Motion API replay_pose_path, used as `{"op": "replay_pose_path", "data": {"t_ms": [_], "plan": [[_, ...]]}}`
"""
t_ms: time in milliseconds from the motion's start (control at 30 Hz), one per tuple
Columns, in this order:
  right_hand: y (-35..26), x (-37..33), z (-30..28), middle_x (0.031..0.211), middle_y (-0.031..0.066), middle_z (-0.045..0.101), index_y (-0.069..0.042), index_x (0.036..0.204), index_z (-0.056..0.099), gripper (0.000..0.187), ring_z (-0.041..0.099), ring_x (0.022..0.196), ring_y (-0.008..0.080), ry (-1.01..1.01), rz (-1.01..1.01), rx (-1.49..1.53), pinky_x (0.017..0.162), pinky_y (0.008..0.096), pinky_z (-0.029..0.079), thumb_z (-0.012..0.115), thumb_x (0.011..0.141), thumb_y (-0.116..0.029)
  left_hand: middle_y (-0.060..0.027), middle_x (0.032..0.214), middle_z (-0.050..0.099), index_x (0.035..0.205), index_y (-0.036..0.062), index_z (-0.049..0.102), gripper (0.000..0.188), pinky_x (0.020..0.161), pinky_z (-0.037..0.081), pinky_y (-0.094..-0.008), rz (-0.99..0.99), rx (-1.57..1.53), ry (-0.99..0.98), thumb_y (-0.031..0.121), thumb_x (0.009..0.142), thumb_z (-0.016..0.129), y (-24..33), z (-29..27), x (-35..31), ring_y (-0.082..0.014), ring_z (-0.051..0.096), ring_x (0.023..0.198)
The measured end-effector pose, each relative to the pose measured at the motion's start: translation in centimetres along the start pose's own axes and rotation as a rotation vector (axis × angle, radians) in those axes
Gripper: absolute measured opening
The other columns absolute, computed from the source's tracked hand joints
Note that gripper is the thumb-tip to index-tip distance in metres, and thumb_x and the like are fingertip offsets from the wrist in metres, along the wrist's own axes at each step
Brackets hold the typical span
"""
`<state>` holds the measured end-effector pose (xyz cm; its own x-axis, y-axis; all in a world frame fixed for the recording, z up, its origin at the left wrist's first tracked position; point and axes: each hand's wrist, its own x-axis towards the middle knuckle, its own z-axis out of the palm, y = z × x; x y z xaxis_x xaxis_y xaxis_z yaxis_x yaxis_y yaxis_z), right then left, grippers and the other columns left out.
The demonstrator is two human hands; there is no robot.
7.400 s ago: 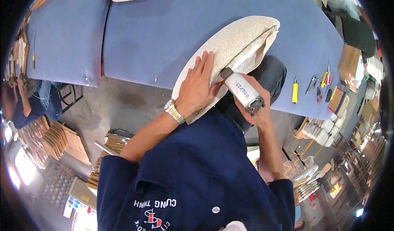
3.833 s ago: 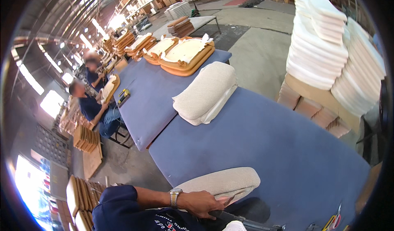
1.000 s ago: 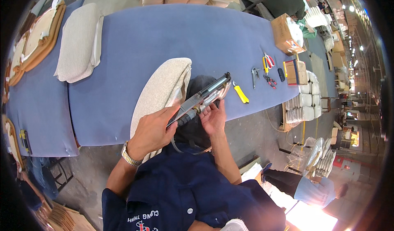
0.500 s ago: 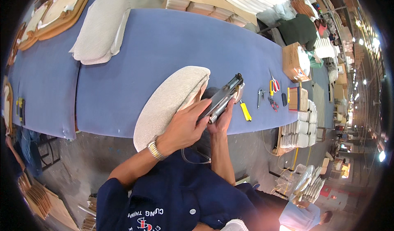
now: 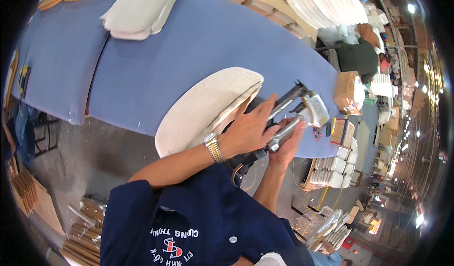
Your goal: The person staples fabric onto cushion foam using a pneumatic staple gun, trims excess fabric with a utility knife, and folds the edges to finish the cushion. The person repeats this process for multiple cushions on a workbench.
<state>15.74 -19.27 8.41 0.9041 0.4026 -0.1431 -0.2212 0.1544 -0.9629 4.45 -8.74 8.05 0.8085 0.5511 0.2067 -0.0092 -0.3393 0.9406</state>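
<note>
A metal staple gun (image 5: 316, 110) is held between my hands over the near edge of the blue table, its head toward the right. My right hand (image 5: 289, 145) is wrapped round its handle. Across the long magazine rests my left hand (image 5: 247, 132), its fingers closed around that part; a metal-banded watch sits on the wrist. Left of the tool, a beige fabric-covered cushion (image 5: 203, 103) with a rounded outline lies tilted at the table edge, partly over it. My left forearm passes over its near end. A dark part behind the tool is mostly hidden by my hands.
Stacked beige covered pads (image 5: 142, 8) lie on the far left of the blue table (image 5: 222, 43). A cardboard box (image 5: 346, 93), a smaller box (image 5: 341, 132) and red-handled pliers (image 5: 317, 133) are at the right. A person in a dark top (image 5: 358, 60) bends beyond.
The staple gun has turned, showing its broad side, and moved right with both hands. My left fingers now reach further along it. The whole view has shifted and tilted.
</note>
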Motion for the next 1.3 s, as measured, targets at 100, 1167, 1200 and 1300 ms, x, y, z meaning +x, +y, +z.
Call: {"op": "replay_pose_path", "data": {"t_ms": [100, 1167, 1200, 1300], "plan": [[0.0, -0.3, -1.4, 0.079, 0.0063, 0.060, -0.005, 0.101, 0.059, 0.039, 0.058, 0.070, 0.0145, -0.115, -0.015, -0.028, 0.061, 0.0294, 0.048, 0.049, 0.109, -0.042, -0.0364, 0.146, 0.047, 0.157, -0.0096, 0.019, 0.083, 0.113, 0.041, -0.0481, -0.058, -0.120, -0.073, 0.022, 0.095, 0.063, -0.2, 0.2, -0.4, -0.0477, 0.055, 0.127], [0.3, 1.7, 2.7, 0.093, 0.0177, 0.074, 0.001, 0.108, 0.070, 0.037, 0.072, 0.085, 0.0263, -0.563, 0.154, -1.202, 0.075, 0.0369, 0.054, 0.078, 0.090, -0.029, -0.0169, 0.138, 0.061, 0.147, -0.0025, 0.047, 0.059, 0.099, 0.056, -0.0385, -1.161, -1.045, 0.535, 0.042, 0.108, 0.052, -16.6, -4.1, -14.1, -0.0217, 0.064, 0.122], [0.7, 2.8, 2.7, 0.097, 0.0175, 0.074, 0.002, 0.112, 0.069, 0.037, 0.072, 0.089, 0.0254, -0.606, 0.134, -1.128, 0.078, 0.0369, 0.054, 0.079, 0.089, -0.026, -0.0174, 0.135, 0.064, 0.144, -0.0024, 0.052, 0.057, 0.098, 0.057, -0.0388, -1.177, -1.034, 0.576, 0.042, 0.108, 0.053, -16.3, -4.3, -13.8, -0.0231, 0.065, 0.119], [2.4, 5.3, 2.8, 0.110, 0.0171, 0.073, 0.002, 0.125, 0.065, 0.044, 0.071, 0.101, 0.0237, -0.736, 0.023, -0.867, 0.088, 0.0366, 0.054, 0.079, 0.087, -0.016, -0.0181, 0.132, 0.066, 0.140, -0.0037, 0.055, 0.057, 0.098, 0.057, -0.0384, -1.143, -1.157, 0.517, 0.043, 0.107, 0.054, -17.3, -6.0, -14.3, -0.0226, 0.066, 0.118]]}}
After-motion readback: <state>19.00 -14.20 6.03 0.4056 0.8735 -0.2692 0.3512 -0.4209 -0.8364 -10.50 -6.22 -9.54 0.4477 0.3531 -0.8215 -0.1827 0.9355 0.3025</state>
